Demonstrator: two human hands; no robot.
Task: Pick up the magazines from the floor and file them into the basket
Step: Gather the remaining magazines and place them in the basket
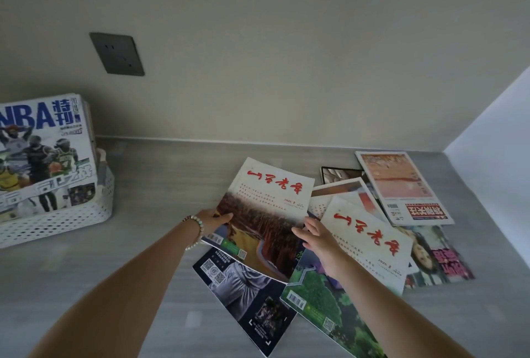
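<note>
Gripped the red-title magazine (266,214) at its left edge with the left hand (213,221), thumb on the cover, bead bracelet (198,231) on that wrist. Laid the right hand (318,240) loose and straight-fingered against its right edge, not really clamped. Held it tilted up over the messy pile (370,240) on the grey floor (157,185). Had the NBA magazine (43,151) standing in the white basket (57,222), well off to the left.

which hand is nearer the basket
Left. The left hand grips the lifted magazine at its edge facing the basket; the right hand touches its far edge, farther right.
</note>
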